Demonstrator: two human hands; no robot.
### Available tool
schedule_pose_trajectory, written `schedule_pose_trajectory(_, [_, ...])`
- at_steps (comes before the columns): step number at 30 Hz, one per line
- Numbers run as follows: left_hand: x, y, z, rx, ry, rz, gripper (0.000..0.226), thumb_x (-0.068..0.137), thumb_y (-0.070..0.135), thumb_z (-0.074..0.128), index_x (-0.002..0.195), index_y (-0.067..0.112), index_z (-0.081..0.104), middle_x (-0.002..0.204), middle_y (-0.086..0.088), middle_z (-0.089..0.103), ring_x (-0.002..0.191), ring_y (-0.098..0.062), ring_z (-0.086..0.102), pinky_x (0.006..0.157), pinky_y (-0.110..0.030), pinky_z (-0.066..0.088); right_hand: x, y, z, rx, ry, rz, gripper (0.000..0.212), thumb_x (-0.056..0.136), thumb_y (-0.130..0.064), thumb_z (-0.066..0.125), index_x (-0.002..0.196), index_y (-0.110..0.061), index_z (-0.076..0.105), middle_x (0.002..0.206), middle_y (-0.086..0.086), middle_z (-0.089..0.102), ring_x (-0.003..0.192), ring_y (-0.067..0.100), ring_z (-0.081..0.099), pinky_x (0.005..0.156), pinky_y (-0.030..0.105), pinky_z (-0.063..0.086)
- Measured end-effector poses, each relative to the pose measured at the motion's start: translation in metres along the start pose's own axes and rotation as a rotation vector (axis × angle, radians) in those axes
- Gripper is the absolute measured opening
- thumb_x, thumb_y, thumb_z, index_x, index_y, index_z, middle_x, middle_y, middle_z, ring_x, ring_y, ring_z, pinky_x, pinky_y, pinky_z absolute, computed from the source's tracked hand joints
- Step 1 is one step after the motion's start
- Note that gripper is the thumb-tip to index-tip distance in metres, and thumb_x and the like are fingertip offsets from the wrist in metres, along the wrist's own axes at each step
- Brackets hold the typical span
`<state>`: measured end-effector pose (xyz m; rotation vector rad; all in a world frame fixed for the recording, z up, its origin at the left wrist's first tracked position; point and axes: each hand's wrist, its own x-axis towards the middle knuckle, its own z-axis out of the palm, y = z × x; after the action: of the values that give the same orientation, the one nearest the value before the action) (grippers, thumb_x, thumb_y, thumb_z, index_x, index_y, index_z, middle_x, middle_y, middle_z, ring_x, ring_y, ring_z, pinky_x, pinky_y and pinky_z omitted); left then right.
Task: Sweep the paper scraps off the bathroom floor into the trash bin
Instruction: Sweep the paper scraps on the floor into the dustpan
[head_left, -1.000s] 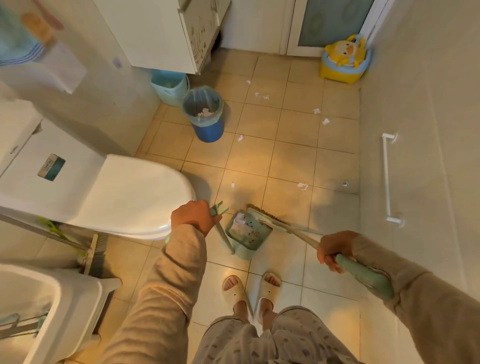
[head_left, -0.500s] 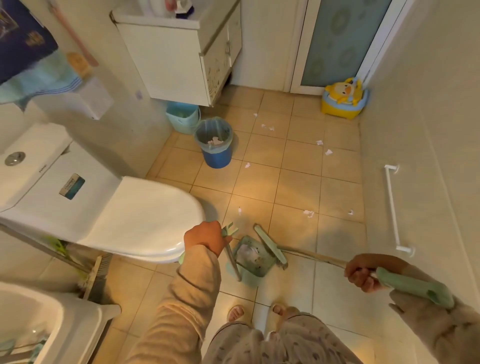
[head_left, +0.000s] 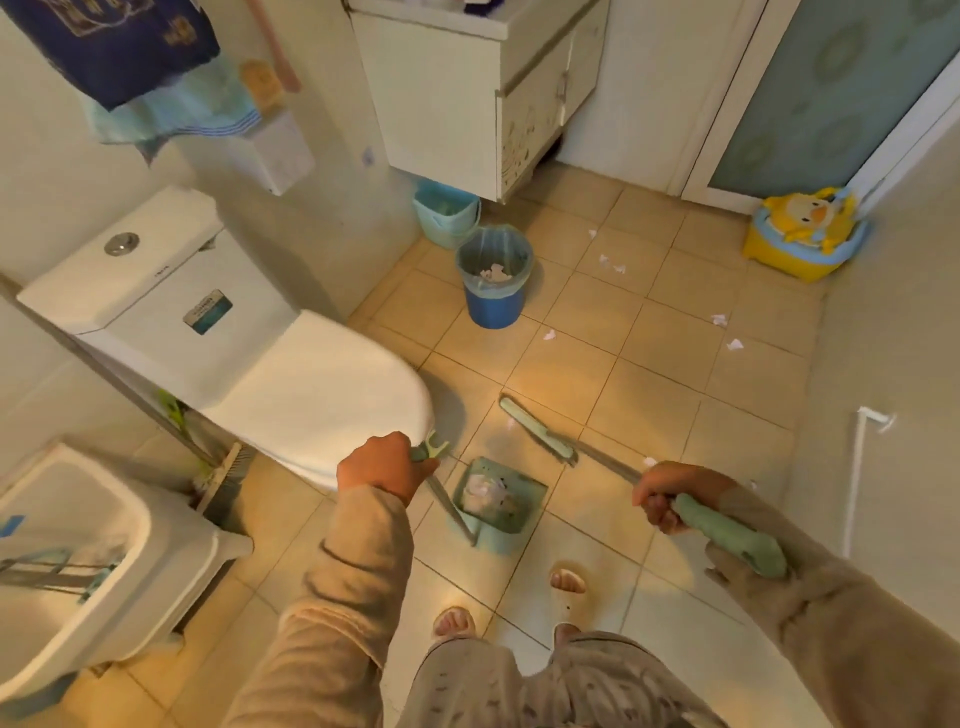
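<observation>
My left hand (head_left: 382, 467) grips the handle of a green dustpan (head_left: 496, 496) that rests on the floor in front of my feet, with white paper in it. My right hand (head_left: 670, 493) grips the green broom handle; the broom head (head_left: 537, 431) lies on the tiles beyond the dustpan, apart from it. A blue trash bin (head_left: 493, 280) with a clear liner and some paper inside stands further back. White paper scraps (head_left: 549, 335) lie scattered on the tan tiles, more scraps (head_left: 724, 332) toward the right wall and near the door.
A white toilet (head_left: 311, 395) is at my left, a white basin (head_left: 78, 561) at lower left. A teal bucket (head_left: 447, 213) sits under the wall cabinet (head_left: 457, 93). A yellow duck potty (head_left: 805, 234) stands by the door. A white rail (head_left: 857, 478) runs along the right wall.
The broom head has left the dustpan's mouth and swung forward onto the tiles beyond it. The view has tilted up, showing more of the cabinet and door. The dustpan stays in place.
</observation>
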<state>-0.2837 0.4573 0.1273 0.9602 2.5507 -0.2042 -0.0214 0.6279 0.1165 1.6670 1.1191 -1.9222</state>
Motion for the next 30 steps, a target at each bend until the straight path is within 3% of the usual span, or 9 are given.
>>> schedule_pose_trajectory(4, [0.004, 0.032, -0.001, 0.01, 0.037, -0.042, 0.048, 0.086, 0.057, 0.049, 0.107, 0.015, 0.062, 0.108, -0.008, 0.067, 0.1, -0.029, 0.063, 0.078, -0.033, 0.049, 0.016, -0.03, -0.007, -0.16, 0.031, -0.069, 0.03, 0.087, -0.004, 0.045, 0.059, -0.014, 0.041, 0.033, -0.005, 0.046, 0.026, 0.004, 0.041, 0.031, 0.013, 0.034])
schedule_pose_trajectory(8, [0.002, 0.051, 0.004, 0.01, 0.036, -0.073, 0.044, 0.089, 0.052, 0.049, 0.108, 0.014, 0.063, 0.11, -0.009, 0.067, 0.101, -0.03, 0.063, 0.078, -0.032, 0.048, 0.027, -0.066, 0.0, -0.472, 0.119, -0.112, 0.026, 0.087, -0.007, 0.043, 0.062, -0.011, 0.044, 0.045, 0.003, 0.045, 0.046, 0.018, 0.04, 0.048, 0.027, 0.033])
schedule_pose_trajectory(15, [0.014, 0.05, -0.002, 0.036, 0.04, -0.078, 0.042, 0.092, 0.047, 0.045, 0.103, 0.011, 0.064, 0.104, -0.01, 0.068, 0.096, -0.031, 0.064, 0.067, -0.029, 0.041, 0.057, -0.066, 0.003, -0.645, 0.147, -0.076, 0.036, 0.091, -0.009, 0.039, 0.055, -0.011, 0.039, 0.054, 0.004, 0.046, 0.056, 0.017, 0.036, 0.058, 0.026, 0.03])
schedule_pose_trajectory(17, [0.017, 0.047, -0.003, 0.03, 0.031, -0.089, 0.041, 0.091, 0.047, 0.045, 0.101, 0.011, 0.064, 0.104, -0.01, 0.068, 0.095, -0.031, 0.064, 0.068, -0.029, 0.042, 0.062, -0.046, 0.004, -0.657, 0.114, 0.009, 0.026, 0.091, -0.012, 0.041, 0.065, -0.014, 0.046, 0.061, -0.004, 0.048, 0.06, 0.008, 0.037, 0.063, 0.022, 0.034])
schedule_pose_trajectory(20, [0.02, 0.05, -0.006, 0.033, 0.025, -0.08, 0.042, 0.092, 0.046, 0.045, 0.102, 0.011, 0.064, 0.103, -0.01, 0.068, 0.095, -0.031, 0.063, 0.069, -0.03, 0.043, 0.055, -0.039, 0.01, -1.177, 0.124, 0.101, 0.023, 0.09, -0.007, 0.044, 0.1, -0.001, 0.065, 0.076, 0.008, 0.06, 0.063, 0.015, 0.048, 0.068, 0.025, 0.047])
schedule_pose_trajectory(23, [0.025, 0.054, -0.01, 0.031, 0.009, -0.069, 0.042, 0.093, 0.045, 0.044, 0.103, 0.01, 0.064, 0.102, -0.01, 0.068, 0.094, -0.03, 0.063, 0.067, -0.03, 0.04, 0.045, -0.031, 0.003, -1.214, 0.051, 0.146, 0.031, 0.09, -0.006, 0.042, 0.061, -0.01, 0.051, 0.06, 0.004, 0.044, 0.051, 0.013, 0.039, 0.045, 0.017, 0.035])
schedule_pose_trajectory(25, [0.029, 0.053, -0.014, 0.026, 0.002, -0.072, 0.042, 0.093, 0.045, 0.044, 0.104, 0.01, 0.064, 0.103, -0.011, 0.068, 0.094, -0.031, 0.063, 0.068, -0.03, 0.04, 0.042, -0.02, -0.013, -0.99, -0.1, 0.145, 0.037, 0.092, -0.002, 0.04, 0.056, -0.01, 0.045, 0.06, 0.005, 0.042, 0.052, 0.013, 0.039, 0.05, 0.019, 0.033])
schedule_pose_trajectory(28, [0.031, 0.049, -0.017, 0.007, -0.004, -0.076, 0.043, 0.092, 0.047, 0.045, 0.104, 0.01, 0.064, 0.103, -0.011, 0.068, 0.095, -0.03, 0.064, 0.074, -0.032, 0.047, 0.033, -0.007, -0.043, -0.283, -0.22, 0.092, 0.034, 0.089, 0.001, 0.044, 0.059, -0.006, 0.055, 0.048, 0.002, 0.054, 0.038, 0.007, 0.05, 0.046, 0.015, 0.038])
schedule_pose_trajectory(30, [0.03, 0.047, -0.017, 0.001, -0.005, -0.067, 0.043, 0.092, 0.047, 0.047, 0.105, 0.01, 0.064, 0.103, -0.01, 0.068, 0.094, -0.029, 0.064, 0.078, -0.033, 0.049, 0.031, -0.005, -0.056, -0.174, -0.267, 0.096, 0.033, 0.091, 0.0, 0.041, 0.063, -0.005, 0.056, 0.043, -0.001, 0.055, 0.033, 0.005, 0.05, 0.043, 0.015, 0.039])
